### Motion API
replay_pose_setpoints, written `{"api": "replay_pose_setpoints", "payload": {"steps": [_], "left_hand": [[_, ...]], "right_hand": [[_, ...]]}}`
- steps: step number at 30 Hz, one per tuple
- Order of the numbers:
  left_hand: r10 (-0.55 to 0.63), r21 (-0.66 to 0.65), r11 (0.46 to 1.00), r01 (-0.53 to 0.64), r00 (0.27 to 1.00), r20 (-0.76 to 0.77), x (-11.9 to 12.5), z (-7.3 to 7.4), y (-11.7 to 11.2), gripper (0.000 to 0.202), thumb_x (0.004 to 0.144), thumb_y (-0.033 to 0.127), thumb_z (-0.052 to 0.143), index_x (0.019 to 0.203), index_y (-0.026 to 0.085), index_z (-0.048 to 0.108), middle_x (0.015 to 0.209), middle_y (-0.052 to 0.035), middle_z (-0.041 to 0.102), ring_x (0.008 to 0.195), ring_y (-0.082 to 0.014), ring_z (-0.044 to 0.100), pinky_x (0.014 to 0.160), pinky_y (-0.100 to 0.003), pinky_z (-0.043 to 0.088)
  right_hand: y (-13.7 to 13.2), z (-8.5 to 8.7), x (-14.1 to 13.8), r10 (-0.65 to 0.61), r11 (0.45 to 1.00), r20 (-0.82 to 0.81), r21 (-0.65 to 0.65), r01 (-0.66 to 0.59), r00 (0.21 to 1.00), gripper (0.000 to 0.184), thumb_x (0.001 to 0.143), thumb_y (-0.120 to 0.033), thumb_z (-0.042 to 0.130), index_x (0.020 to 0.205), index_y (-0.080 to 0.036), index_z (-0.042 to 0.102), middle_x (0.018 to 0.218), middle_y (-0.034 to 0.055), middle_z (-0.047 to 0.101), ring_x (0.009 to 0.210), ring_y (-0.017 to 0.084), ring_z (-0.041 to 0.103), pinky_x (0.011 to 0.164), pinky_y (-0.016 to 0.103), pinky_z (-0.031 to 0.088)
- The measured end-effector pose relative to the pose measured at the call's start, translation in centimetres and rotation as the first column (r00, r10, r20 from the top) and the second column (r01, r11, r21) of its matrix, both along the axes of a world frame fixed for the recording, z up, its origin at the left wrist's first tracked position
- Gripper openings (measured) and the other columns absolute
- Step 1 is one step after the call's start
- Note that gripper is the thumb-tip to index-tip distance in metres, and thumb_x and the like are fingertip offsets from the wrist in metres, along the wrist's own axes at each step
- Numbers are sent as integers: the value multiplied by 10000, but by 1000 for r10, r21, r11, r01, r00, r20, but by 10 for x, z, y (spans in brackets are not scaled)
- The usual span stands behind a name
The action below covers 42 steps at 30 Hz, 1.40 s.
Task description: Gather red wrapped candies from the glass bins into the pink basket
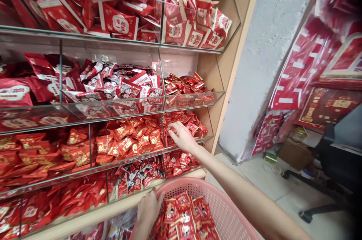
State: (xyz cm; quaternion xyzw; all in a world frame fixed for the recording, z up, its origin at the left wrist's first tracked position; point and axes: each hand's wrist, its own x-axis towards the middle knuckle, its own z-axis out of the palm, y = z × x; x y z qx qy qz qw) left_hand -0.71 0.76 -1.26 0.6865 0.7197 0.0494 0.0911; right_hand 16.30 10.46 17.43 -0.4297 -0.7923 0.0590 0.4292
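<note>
Head view, looking down at tiered clear acrylic bins (pixel 161 70) in a pale wooden frame (pixel 226 66). Right hand (pixel 182 134) reaching into third-tier bin at far right, fingertips bent down into small red candy packets (pixel 195 127). Can't tell whether pinching one or just touching, tips being buried in the pile. Left hand (pixel 148 206) closed over rim of pink plastic basket (pixel 226 210), low centre, just beside shelf's bottom edge. Similar basket packets (pixel 183 217) heaped inside.

Risks, by judgement:
- Slick wrappers heaped near bin's low front lip, so easy to drag a few over the edge onto the floor w/ a careless pull.
- Basket held by one hand at the rim only, so prone to tipping if loosened.

Textures:
- Glossy, crinkly, pillow-shaped sachets.
- Hard see-through dividers.
- Latticed, prob. flexible basket walls.
- Rough grey wall (pixel 268 44) at right.
</note>
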Motion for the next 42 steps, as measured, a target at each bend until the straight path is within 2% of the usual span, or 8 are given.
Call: {"api": "replay_pose_setpoints", "payload": {"steps": [4, 9, 21, 27, 29, 34, 39, 42], "left_hand": [[5, -2, 1000, -5, 1000, 13, 0, 1, 0, 497, 831, 495, 222, 993, 158, 549, 891, -130, 670, 847, -244, 627, 709, -324, 439], [24, -47, 999, -24, 1000, 17, 2, 9, -3, 498, 832, 485, 241, 1036, 146, 543, 927, -137, 662, 877, -224, 619, 736, -298, 432], [2, -5, 1000, -2, 1000, -17, 0, -2, 2, 490, 833, 474, 226, 1003, 140, 542, 865, -122, 671, 822, -263, 631, 669, -337, 451], [6, -21, 1000, -6, 1000, 4, 1, 0, 1, 490, 832, 482, 223, 995, 144, 537, 877, -127, 669, 831, -251, 629, 682, -324, 442], [14, -28, 1000, -14, 1000, 7, 1, 0, 1, 498, 830, 492, 223, 988, 145, 542, 878, -130, 668, 834, -247, 627, 690, -321, 438], [23, -29, 999, -22, 999, 25, 1, -1, 1, 521, 825, 514, 227, 1015, 142, 538, 884, -130, 663, 839, -233, 621, 697, -304, 430], [20, -28, 999, -19, 999, 28, 0, -1, 1, 521, 825, 513, 222, 1013, 143, 537, 873, -129, 663, 826, -238, 623, 683, -307, 428], [15, -24, 1000, -15, 999, 32, 0, 0, 0, 520, 826, 505, 212, 1003, 143, 541, 871, -131, 662, 825, -246, 623, 678, -314, 427]], "right_hand": [[26, -4, -21, -5, 997, 37, -77, 8, 999, 181, 803, -277, 481, 918, -162, 560, 814, 24, 522, 781, 138, 501, 747, 275, 396], [38, -15, -26, 24, 989, -38, -142, -29, 999, 196, 793, -260, 488, 944, -143, 527, 747, 16, 551, 701, 132, 502, 672, 261, 396], [35, -18, -23, 71, 989, -145, -118, -89, 987, 75, 765, -229, 478, 820, -179, 485, 824, 15, 567, 731, 125, 519, 682, 256, 403], [36, -18, -22, 69, 992, -132, -97, -83, 989, 224, 722, -149, 461, 936, -185, 516, 743, -9, 563, 698, 126, 519, 659, 240, 398], [35, -18, -22, 59, 994, -105, -90, -68, 993, 204, 714, -140, 455, 893, -188, 541, 710, -12, 562, 684, 125, 516, 658, 238, 392], [35, -20, -23, 23, 987, -147, -154, -45, 989, 79, 739, -222, 473, 780, -190, 533, 675, -22, 567, 598, 106, 507, 571, 216, 371], [34, -19, -23, -28, 990, -96, -144, 14, 995, 162, 777, -292, 464, 863, -196, 561, 661, -18, 566, 597, 110, 493, 567, 214, 353], [33, -18, -23, -24, 991, -70, -132, 14, 997, 143, 769, -267, 459, 818, -197, 574, 640, -19, 562, 588, 108, 486, 570, 211, 346]]}}
